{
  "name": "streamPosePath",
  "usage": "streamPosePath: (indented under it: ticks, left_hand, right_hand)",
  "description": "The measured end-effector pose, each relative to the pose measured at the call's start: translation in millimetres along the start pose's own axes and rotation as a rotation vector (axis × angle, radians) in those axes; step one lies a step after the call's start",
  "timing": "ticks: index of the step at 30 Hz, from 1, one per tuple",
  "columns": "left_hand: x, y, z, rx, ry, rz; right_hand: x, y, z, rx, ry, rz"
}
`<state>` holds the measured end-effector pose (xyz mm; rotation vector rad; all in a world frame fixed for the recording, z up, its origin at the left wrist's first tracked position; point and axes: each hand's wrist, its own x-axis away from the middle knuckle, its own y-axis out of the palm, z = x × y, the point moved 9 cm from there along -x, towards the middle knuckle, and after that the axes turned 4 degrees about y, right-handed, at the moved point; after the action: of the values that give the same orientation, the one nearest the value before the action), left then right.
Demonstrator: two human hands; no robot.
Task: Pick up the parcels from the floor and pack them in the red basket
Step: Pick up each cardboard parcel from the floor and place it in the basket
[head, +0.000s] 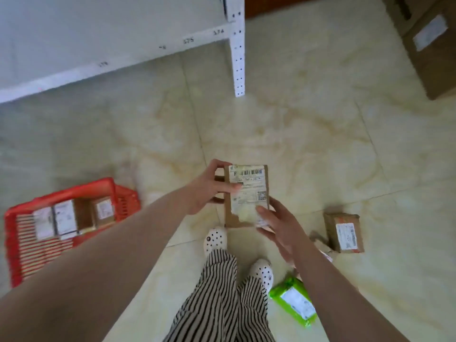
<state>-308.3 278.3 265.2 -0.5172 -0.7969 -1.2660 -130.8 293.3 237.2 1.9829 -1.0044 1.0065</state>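
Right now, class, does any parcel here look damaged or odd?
Yes. The held parcel, gripped by the left hand and right hand, has a torn, peeling label at its lower end.

Soft, even daylight; slight motion blur, wide-angle bending at edges.

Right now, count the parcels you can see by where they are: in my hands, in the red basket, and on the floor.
Held in both hands: 1, the brown cardboard parcel
In the red plastic basket: 3 labelled parcels
On the floor: 2, a brown cardboard box and a green plastic mailer
Total: 6
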Motion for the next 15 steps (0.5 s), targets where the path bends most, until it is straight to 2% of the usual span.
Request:
streamPosePath:
  ticks: [5, 10, 15]
  left_hand:
    - [64, -79, -57, 0.235, 0.047, 0.179]
    - [118, -161, -153, 0.518, -0.022, 0.313]
    - [184, -260, -237, 0.564, -0.062, 0.369]
  right_hand:
    - [14, 98, 25, 0.064, 0.007, -0.011]
    - [-1, 208, 77, 0.096, 0.034, -0.009]
    - [-22, 335, 146, 0.123, 0.088, -0.004]
